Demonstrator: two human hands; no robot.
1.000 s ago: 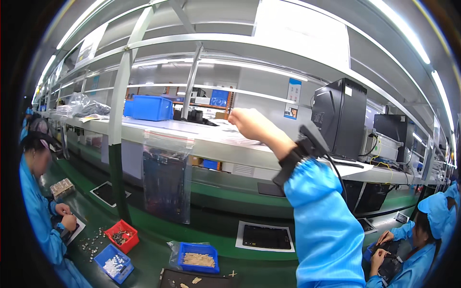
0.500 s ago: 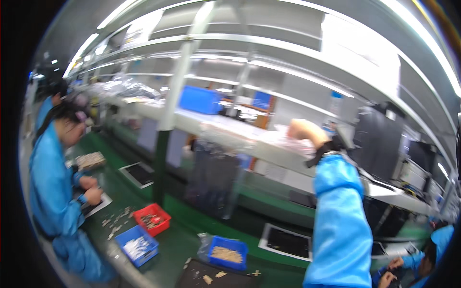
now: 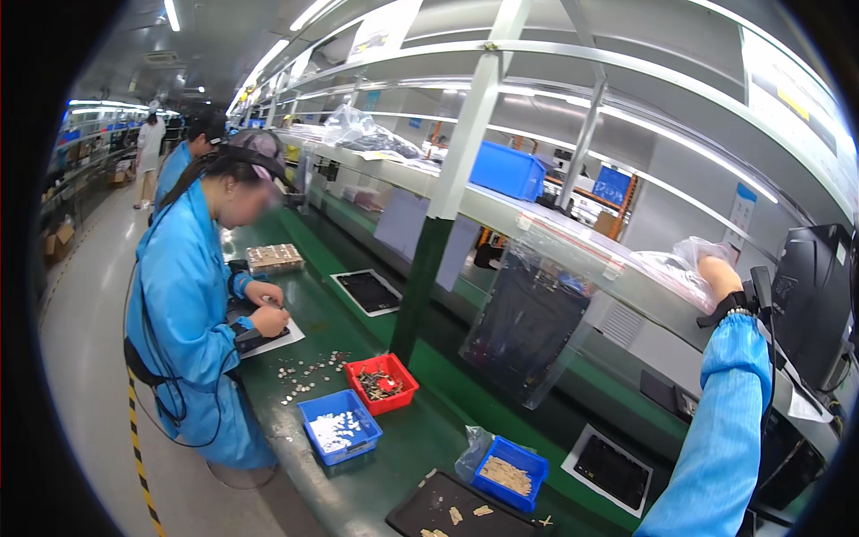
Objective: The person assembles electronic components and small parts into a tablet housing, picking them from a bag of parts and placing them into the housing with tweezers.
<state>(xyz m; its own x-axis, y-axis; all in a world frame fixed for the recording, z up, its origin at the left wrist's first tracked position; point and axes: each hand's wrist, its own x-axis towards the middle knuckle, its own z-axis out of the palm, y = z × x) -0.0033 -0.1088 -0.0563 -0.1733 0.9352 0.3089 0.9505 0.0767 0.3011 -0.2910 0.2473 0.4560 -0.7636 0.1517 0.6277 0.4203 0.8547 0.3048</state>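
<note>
My right arm, in a blue sleeve, reaches up to the shelf on the right. My right hand point(image 3: 718, 276) is at a clear plastic bag point(image 3: 684, 261) lying on that shelf. The bag and the back of the hand hide my fingers, so their grip does not show. A dark band point(image 3: 723, 309) circles the wrist. My left hand is out of view. Below on the green bench lie a flat device with a black panel and white border point(image 3: 611, 470), a blue bin of small tan pieces point(image 3: 535, 492) and a black mat point(image 3: 407, 515) with a few tan pieces.
A co-worker in blue point(image 3: 192, 295) works at the bench on the left. Near them are a blue bin of white pieces point(image 3: 309, 407) and a red bin of small parts point(image 3: 412, 394). A post point(image 3: 428, 268) rises from the bench. A black computer case point(image 3: 810, 304) stands right of my hand.
The view has swung left, so the bench and shelf appear further right. My right hand stays at the plastic bag on the shelf.
</note>
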